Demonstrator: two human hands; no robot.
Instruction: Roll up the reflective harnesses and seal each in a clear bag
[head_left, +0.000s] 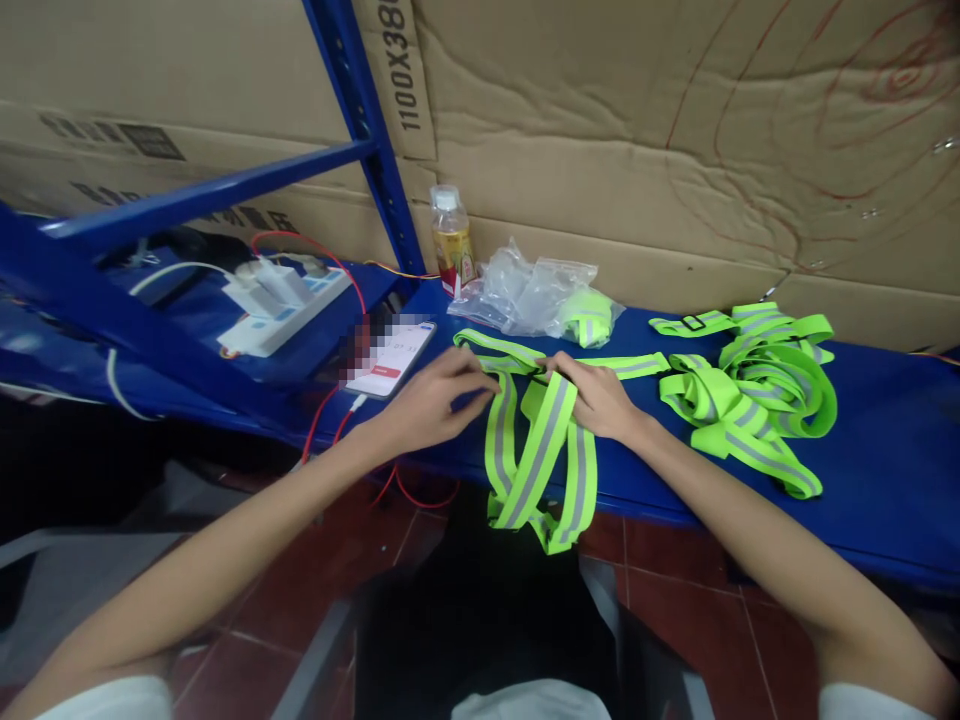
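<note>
A fluorescent yellow-green reflective strap (pixel 534 455) with a grey stripe lies partly on the blue table and hangs over its front edge in loops. My right hand (pixel 596 395) is closed on the strap near its crossing point, fingers bent over the band. My left hand (pixel 439 400) is at the strap's left side, thumb and fingertips nearly meeting at the band's edge in a pinch. One strap end runs right beneath my right hand. More tangled reflective straps (pixel 780 370) lie to the right, a black buckle among them.
A phone (pixel 394 358) with a red cable lies left of my left hand. Behind the strap are clear plastic bags (pixel 517 285), a rolled reflective strap (pixel 587 318) and a drink bottle (pixel 452 245). A power strip (pixel 289 310) sits behind the blue rack post (pixel 367 130). Cardboard (pixel 570 130) backs the table.
</note>
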